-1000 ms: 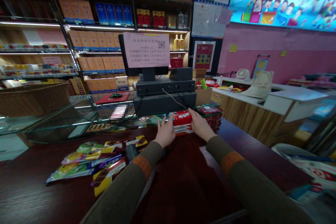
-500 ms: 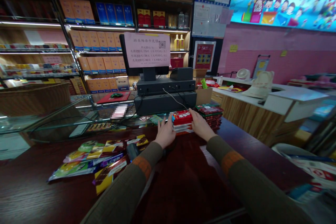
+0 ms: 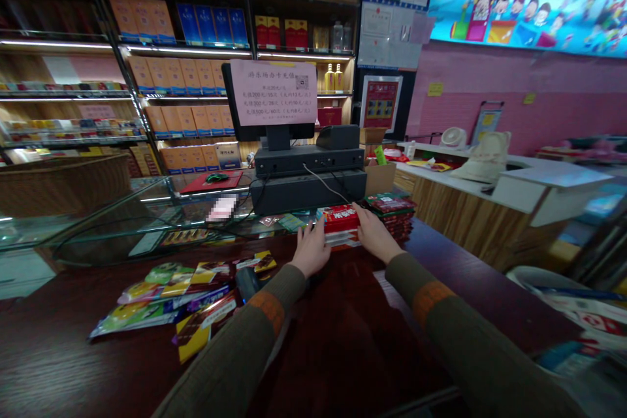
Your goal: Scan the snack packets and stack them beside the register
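Note:
A stack of red-and-white packs (image 3: 340,225) sits on the dark counter, in front of the black register. From its left side, my left hand (image 3: 311,249) presses against the stack, fingers pointing forward. My right hand (image 3: 376,235) holds the opposite side, with its fingertips at the top far corner. What is printed on the packs is too blurred to read fully. Just right of my right hand stands a taller pile of dark red and green packets (image 3: 392,209). Near my left sleeve lies a dark handheld scanner (image 3: 248,284).
Loose snack and chocolate packets (image 3: 196,300) are spread over the counter (image 3: 343,339) on the left. Behind the stack are a register base (image 3: 308,189) with cables and a monitor bearing a pink sign (image 3: 274,95). A glass case (image 3: 147,209) adjoins at left; a white bin (image 3: 529,281) stands right.
My left hand has shifted very slightly right and its fingers have moved a little on the stack's side. My right hand and the stack stay almost in place.

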Available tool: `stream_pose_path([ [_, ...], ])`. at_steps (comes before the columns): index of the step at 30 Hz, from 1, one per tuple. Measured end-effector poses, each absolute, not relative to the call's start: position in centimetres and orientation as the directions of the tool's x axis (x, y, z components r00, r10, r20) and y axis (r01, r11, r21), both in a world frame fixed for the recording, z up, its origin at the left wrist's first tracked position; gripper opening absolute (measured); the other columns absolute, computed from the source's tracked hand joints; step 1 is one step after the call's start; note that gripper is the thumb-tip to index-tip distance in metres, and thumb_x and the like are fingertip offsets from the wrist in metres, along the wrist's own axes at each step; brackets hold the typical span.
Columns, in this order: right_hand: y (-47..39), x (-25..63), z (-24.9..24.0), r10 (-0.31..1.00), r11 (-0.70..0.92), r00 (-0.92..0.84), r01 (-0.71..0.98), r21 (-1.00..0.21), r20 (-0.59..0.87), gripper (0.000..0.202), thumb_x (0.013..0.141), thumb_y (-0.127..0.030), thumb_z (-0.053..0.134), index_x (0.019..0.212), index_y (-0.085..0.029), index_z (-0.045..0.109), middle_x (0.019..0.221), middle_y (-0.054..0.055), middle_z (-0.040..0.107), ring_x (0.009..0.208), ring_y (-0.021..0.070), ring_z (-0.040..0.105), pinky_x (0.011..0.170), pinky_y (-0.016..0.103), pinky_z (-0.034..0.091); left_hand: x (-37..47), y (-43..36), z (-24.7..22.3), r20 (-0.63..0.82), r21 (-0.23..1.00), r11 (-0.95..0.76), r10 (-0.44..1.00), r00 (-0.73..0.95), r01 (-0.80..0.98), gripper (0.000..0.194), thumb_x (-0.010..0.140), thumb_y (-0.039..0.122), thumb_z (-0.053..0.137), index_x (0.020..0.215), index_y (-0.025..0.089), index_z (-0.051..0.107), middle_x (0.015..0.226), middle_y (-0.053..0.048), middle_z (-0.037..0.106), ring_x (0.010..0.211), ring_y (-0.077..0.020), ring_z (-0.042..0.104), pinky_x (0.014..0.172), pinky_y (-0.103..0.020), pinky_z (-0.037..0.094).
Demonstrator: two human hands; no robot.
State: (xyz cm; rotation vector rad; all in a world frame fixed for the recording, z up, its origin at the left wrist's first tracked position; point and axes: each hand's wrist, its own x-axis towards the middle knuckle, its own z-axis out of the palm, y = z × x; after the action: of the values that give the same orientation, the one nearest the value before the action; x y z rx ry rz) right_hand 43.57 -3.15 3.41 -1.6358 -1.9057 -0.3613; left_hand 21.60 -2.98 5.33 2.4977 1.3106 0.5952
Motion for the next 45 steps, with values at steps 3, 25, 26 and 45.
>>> stream_pose_path([
  [3, -3.2, 43.5, 3.5, 0.804, 0.198, -0.068, 0.967, -0.159, 0.59, 0.072, 0.081, 0.0, 0.04, 0.153, -0.009, 0.033, 0.142, 0.021, 0.053, 0.132, 0.0291, 0.051, 0.111, 0.047, 0.044, 21.6, -3.2, 5.4, 0.221, 0.392, -0.56, 0.827, 0.517, 0.729, 0.081, 0.084, 0.019, 0.044, 0.16, 0.016, 0.017, 0.163, -0.011, 0.034, 0.153, -0.0329, 0.022, 0.124, -0.057, 0.015],
  [25, -3.4, 43.5, 3.9, 0.814, 0.221, -0.066, 0.954, -0.202, 0.577, 0.07, 0.081, 0.0, 0.038, 0.151, -0.007, 0.035, 0.138, 0.021, 0.054, 0.132, 0.028, 0.05, 0.112, 0.046, 0.043, 21.5, -2.9, 4.9, 0.246, 0.426, -0.574, 0.817, 0.521, 0.699, 0.073, 0.085, 0.016, 0.047, 0.155, 0.015, 0.027, 0.159, -0.015, 0.039, 0.152, -0.0311, 0.025, 0.123, -0.052, 0.021],
  [26, -3.5, 43.4, 3.9, 0.814, 0.218, -0.067, 0.956, -0.197, 0.576, 0.07, 0.082, 0.0, 0.038, 0.151, -0.007, 0.035, 0.138, 0.021, 0.054, 0.131, 0.028, 0.05, 0.112, 0.046, 0.043, 21.4, -2.9, 4.9, 0.245, 0.428, -0.575, 0.817, 0.523, 0.697, 0.073, 0.085, 0.016, 0.047, 0.155, 0.015, 0.027, 0.159, -0.015, 0.039, 0.152, -0.0311, 0.025, 0.124, -0.052, 0.021],
  [45, -4.6, 42.6, 4.5, 0.76, 0.184, -0.042, 0.971, -0.154, 0.648, 0.07, 0.082, -0.001, 0.039, 0.151, -0.01, 0.04, 0.146, 0.021, 0.05, 0.138, 0.0297, 0.044, 0.115, 0.051, 0.041, 19.5, -3.7, 6.2, 0.236, 0.432, -0.56, 0.827, 0.51, 0.707, 0.083, 0.081, 0.015, 0.048, 0.159, 0.014, 0.019, 0.159, -0.016, 0.038, 0.147, -0.0298, 0.036, 0.122, -0.05, 0.025],
])
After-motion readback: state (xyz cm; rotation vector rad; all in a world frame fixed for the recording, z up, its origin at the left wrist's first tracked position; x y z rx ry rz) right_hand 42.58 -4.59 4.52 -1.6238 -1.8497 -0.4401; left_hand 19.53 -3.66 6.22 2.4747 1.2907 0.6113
